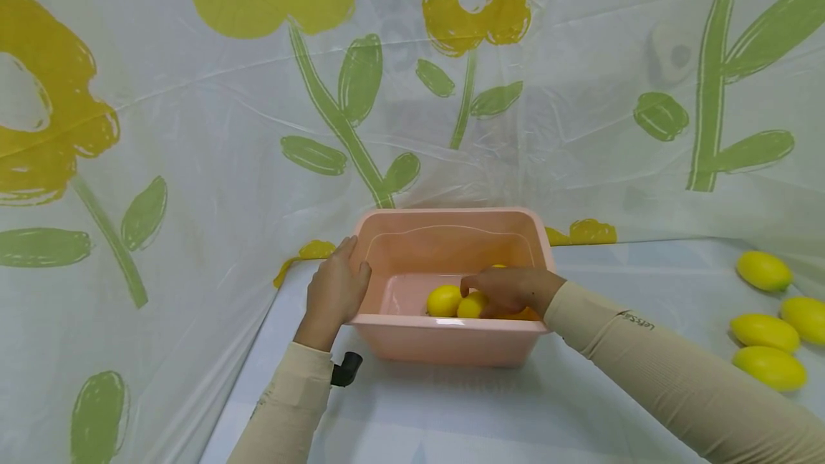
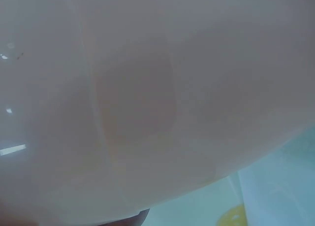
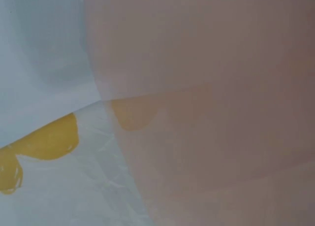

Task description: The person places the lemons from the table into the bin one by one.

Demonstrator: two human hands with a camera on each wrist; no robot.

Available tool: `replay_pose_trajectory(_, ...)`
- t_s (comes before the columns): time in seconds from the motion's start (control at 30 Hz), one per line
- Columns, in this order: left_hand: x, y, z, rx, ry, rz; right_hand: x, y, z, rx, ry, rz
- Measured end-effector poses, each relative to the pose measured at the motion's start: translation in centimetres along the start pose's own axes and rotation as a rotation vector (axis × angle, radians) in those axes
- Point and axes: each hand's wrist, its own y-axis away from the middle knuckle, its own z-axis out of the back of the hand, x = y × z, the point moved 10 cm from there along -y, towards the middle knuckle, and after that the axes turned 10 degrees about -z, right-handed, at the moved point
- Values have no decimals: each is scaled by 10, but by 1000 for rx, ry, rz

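Note:
A pink plastic basin (image 1: 451, 341) stands on the white-covered table, and its wall fills much of both wrist views. My left hand (image 1: 335, 288) grips the basin's left rim, fingers along the outside and thumb toward the inside. Inside the basin, my right hand (image 1: 515, 288) reaches down over the right wall with curled fingers around a yellow lemon (image 1: 473, 305). Another lemon (image 1: 443, 301) lies just left of it on the basin floor. More yellow shows behind and below the right hand, mostly hidden. Neither wrist view shows the fingers clearly.
Several lemons lie on the table at the far right, among them one lemon (image 1: 764, 271) toward the back and another lemon (image 1: 770, 369) nearer. A flower-printed white sheet (image 1: 567, 134) hangs close behind the basin and along the left side.

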Motion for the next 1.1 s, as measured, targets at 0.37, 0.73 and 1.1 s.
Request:
replay_pose_trajectory(0.37, -1, 0, 1, -5, 2, -5, 13, 2, 2, -57, 303, 128)
replay_pose_trajectory(0.73, 3, 0, -1, 7, 15, 19, 14, 0, 7, -97, 241, 157)
replay_pose_trajectory(1.1, 4, -1, -4, 24, 31, 35, 39, 45, 67, -688, 204, 403)
